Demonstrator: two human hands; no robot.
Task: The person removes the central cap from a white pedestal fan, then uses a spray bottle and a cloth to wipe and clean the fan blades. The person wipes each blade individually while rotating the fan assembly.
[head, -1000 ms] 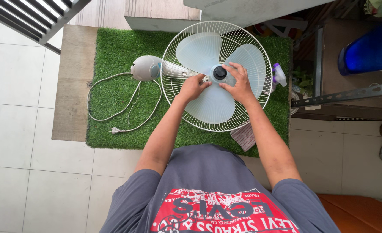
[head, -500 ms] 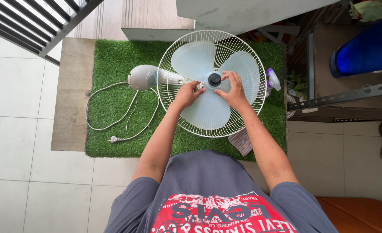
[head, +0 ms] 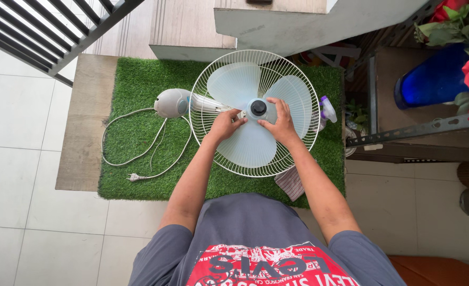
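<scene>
A white fan lies on a green artificial-grass mat. Its round wire guard faces up, holding pale blue blades and a black hub cap at the centre. The motor housing sticks out to the left. My left hand grips the blade hub just left of the black cap. On the other side, my right hand rests with its fingers spread over a blade and the hub.
A white cord with plug loops on the mat's left. A spray bottle and a striped cloth lie at the fan's right. A blue vase with red flowers stands on a shelf to the right. Dark railing runs top left.
My head has shifted a little, so the fan sits slightly lower left in view. Both hands stay at the hub; the fingers have shifted slightly around the black cap.
</scene>
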